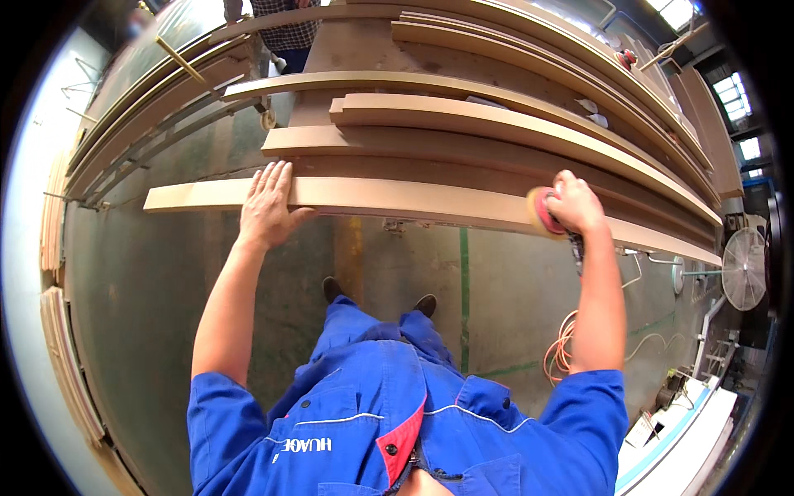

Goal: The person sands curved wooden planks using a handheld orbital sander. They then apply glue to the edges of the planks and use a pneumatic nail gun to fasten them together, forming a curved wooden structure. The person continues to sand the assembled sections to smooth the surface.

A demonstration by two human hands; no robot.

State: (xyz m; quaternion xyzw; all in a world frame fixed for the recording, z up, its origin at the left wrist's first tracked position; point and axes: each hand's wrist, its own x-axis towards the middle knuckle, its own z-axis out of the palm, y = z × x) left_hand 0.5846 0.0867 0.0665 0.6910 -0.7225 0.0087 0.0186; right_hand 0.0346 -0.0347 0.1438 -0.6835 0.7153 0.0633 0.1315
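A long light-brown board [397, 195] lies along the near edge of the workbench. On its left part my left hand [269, 202] rests flat, fingers stretched out over the top. Toward the board's right part my right hand [575, 205] grips a red round power sander [543, 211]. The sander's yellowish pad is tilted against the board's near side; whether it touches cannot be made out. A dark hose hangs down below my right wrist. Behind this board lie more long boards [496, 124], roughly parallel, on the same bench.
A rack [157, 136] with long panels stands at the left. Board stacks [70, 364] lean along the left wall. An orange hose [561, 347] coils on the floor at my right, and a fan [744, 269] stands beyond. Another person in a checked shirt [288, 37] is across the bench.
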